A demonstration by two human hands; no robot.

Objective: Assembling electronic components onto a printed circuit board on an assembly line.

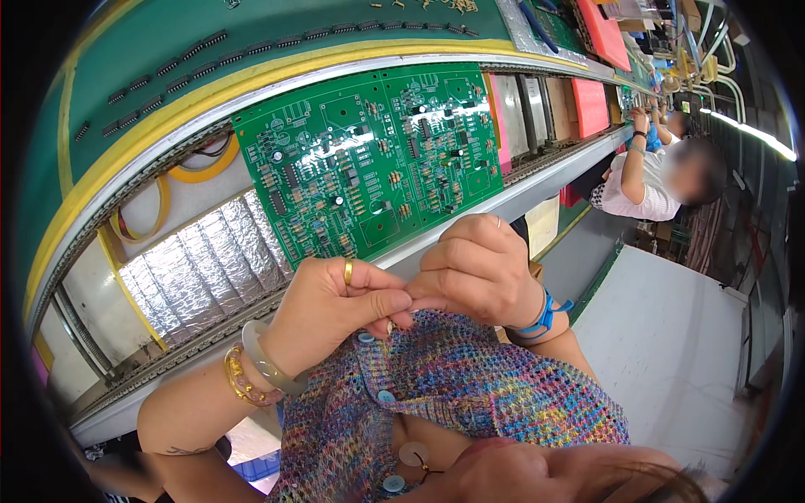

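Note:
My left hand is closed in a pinch in front of my chest, with thumb and fingertips pressed together. A tiny pale piece peeks out under its fingers, too small to tell its kind. My right hand is curled up, its fingertips meeting those of the left; whatever it grips is hidden. Just beyond both hands lies a large green circuit board, populated with small resistors, black chips and capacitors. It rests across the metal rails of a conveyor and touches neither hand, as far as I can see.
Rows of black chips lie on the green bench top beyond the rail. Yellow tape rolls and a silvery foil sheet sit left of the board. Pink-red foam stands farther along; a co-worker is at right.

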